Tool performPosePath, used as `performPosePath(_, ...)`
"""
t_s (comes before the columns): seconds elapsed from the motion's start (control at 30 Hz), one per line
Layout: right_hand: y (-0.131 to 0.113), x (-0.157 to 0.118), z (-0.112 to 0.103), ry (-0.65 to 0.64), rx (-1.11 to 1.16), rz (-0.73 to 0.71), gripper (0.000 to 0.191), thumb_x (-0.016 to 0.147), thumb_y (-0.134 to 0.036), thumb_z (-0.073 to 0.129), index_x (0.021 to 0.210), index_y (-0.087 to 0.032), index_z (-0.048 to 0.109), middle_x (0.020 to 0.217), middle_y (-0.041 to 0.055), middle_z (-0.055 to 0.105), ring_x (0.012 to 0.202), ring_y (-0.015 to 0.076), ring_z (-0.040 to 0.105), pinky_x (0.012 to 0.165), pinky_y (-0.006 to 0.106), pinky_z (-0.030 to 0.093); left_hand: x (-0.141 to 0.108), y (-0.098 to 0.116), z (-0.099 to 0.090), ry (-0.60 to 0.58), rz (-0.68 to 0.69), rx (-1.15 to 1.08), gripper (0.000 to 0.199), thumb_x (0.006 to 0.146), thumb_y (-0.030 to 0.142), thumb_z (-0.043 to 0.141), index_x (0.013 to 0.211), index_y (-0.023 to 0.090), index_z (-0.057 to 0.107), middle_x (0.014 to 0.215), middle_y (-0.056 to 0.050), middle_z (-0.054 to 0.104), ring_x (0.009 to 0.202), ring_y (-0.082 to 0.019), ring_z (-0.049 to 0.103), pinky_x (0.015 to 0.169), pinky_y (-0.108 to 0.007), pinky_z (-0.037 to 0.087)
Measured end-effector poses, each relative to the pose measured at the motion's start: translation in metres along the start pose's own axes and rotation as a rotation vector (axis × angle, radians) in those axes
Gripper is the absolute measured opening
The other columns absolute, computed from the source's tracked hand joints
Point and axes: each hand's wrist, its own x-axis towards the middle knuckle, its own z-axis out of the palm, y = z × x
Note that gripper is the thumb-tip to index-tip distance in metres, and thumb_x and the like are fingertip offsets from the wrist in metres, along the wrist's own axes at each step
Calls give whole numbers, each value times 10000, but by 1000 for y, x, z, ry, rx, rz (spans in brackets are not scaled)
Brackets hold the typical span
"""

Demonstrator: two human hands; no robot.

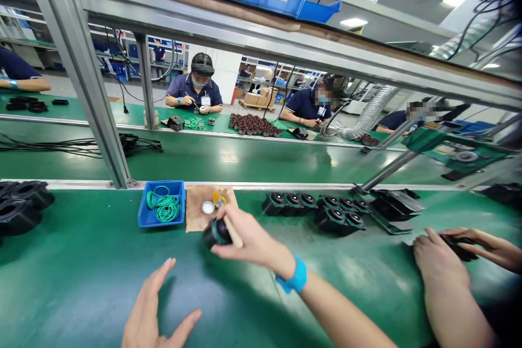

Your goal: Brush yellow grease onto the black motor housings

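Observation:
My right hand (pixel 240 234), with a blue band at the wrist, is closed around a black round housing (pixel 212 232) with a green ring near its top. The same hand holds a wooden-handled brush (pixel 234 231); its far end is hard to make out. The housing is tilted above the green table, near a brown board (pixel 196 215). On that board are a small white dish (pixel 207 207) and a yellow item (pixel 218 197). Lower left, my left hand (pixel 157 310) is open with thumb and fingers apart, holding nothing.
A blue bin (pixel 161 204) holds green rings. Black housings stand in groups to the right (pixel 289 204) and far left (pixel 24 206). At right, a co-worker's hands (pixel 448 253) handle a black part. A metal post (pixel 81 65) rises at left; several people work across the bench.

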Motion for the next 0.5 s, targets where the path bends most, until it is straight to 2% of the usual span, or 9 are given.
performPosePath(0.07, 43, 6, -18, 41, -59, 56, 437, 744, -336, 754, 1032, -218, 447, 937, 30, 609, 805, 212, 603, 734, 306, 477, -1, -9, -7, 19, 12, 58, 607, 924, 588, 531, 1419, 244, 459, 1299, -111, 674, 1083, -284, 710, 943, -411, 585)
performPosePath(0.13, 85, 9, -32, 59, -125, 108, 395, 759, -341, 717, 1021, -210, 451, 912, 51, 616, 801, 237, 608, 735, 334, 474, -3, -27, -17, 9, 50, 116, 582, 913, 563, 564, 1398, 249, 490, 1278, -98, 685, 1041, -274, 728, 923, -385, 598)
performPosePath(0.23, 132, 5, -47, 26, -206, 160, 372, 719, -374, 723, 954, -214, 483, 931, 85, 651, 841, 278, 636, 792, 391, 486, -7, -58, -34, -8, 147, 207, 555, 885, 510, 630, 1363, 248, 523, 1215, -81, 709, 987, -264, 745, 871, -346, 621)
performPosePath(0.3, 148, -2, -53, 0, -238, 172, 365, 721, -426, 708, 948, -221, 508, 967, 98, 681, 885, 303, 658, 889, 468, 472, -10, -71, -45, -8, 168, 251, 515, 885, 475, 641, 1336, 249, 540, 1198, -79, 707, 985, -259, 745, 867, -340, 622)
performPosePath(0.37, 154, -9, -57, -7, -250, 165, 399, 735, -513, 683, 971, -229, 531, 999, 118, 707, 919, 339, 679, 997, 591, 390, -12, -76, -56, -22, 141, 286, 471, 891, 454, 643, 1309, 254, 558, 1200, -82, 700, 1010, -257, 736, 877, -343, 620)
performPosePath(0.43, 158, -10, -55, 13, -252, 140, 502, 702, -649, 673, 953, -232, 549, 951, 169, 725, 875, 404, 690, 984, 719, 314, -12, -78, -66, -45, 91, 330, 442, 885, 437, 660, 1283, 263, 576, 1210, -87, 695, 1039, -259, 726, 876, -352, 621)
performPosePath(0.47, 159, -5, -50, 46, -259, 128, 547, 683, -718, 662, 926, -239, 559, 888, 184, 728, 810, 409, 695, 966, 742, 304, -10, -79, -72, -43, 60, 361, 426, 877, 423, 670, 1265, 268, 589, 1213, -88, 693, 1052, -262, 720, 867, -356, 623)
performPosePath(0.5, 160, 3, -40, 119, -292, 99, 569, 676, -781, 643, 887, -257, 574, 796, 165, 724, 704, 371, 696, 955, 711, 339, -6, -83, -78, -43, 22, 398, 416, 871, 402, 677, 1256, 270, 595, 1230, -92, 684, 1079, -265, 707, 877, -364, 618)
